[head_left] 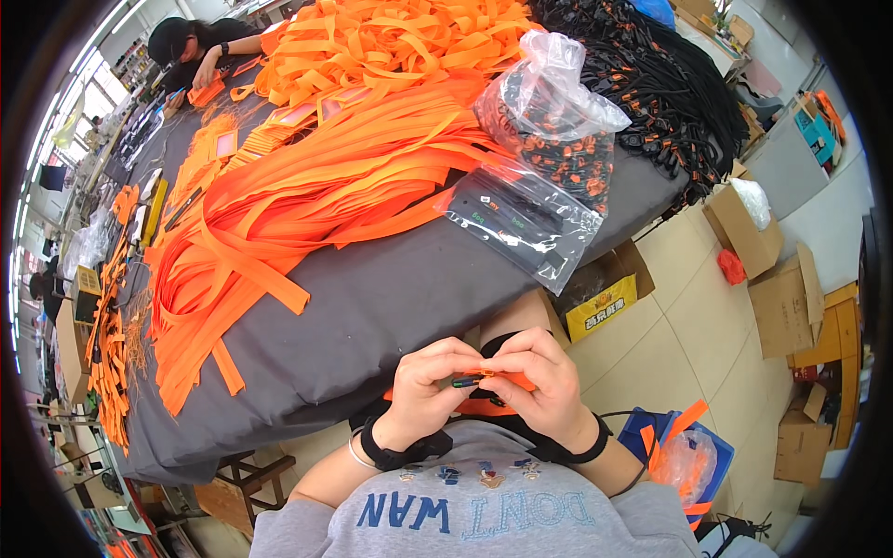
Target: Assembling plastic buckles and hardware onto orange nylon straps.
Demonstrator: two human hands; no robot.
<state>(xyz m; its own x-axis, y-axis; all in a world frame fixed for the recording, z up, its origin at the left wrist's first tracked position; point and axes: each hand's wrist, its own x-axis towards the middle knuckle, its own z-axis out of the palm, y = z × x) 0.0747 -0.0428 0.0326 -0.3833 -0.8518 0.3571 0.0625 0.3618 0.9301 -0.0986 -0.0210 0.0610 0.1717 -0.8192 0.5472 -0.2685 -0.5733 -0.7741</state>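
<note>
Close to my body, my left hand (pixel 431 381) and my right hand (pixel 541 379) meet fingertip to fingertip. My left fingers pinch a small dark clip-like piece (pixel 467 381), whose exact kind is too small to make out. An orange strap (pixel 519 380) is pinched in my right fingers, against the dark piece. More orange material (pixel 484 406) hangs or lies below my hands, partly hidden by them. The table's dark cloth edge is just beyond my hands.
The dark-covered table (pixel 372 298) bears a long bundle of orange straps (pixel 307 195), black cords (pixel 642 93), and a clear bag of black-and-orange parts (pixel 558 139). A flat plastic pouch (pixel 526 223) overhangs its edge. A blue bin (pixel 716 456) stands right. Another person (pixel 177 51) works far left.
</note>
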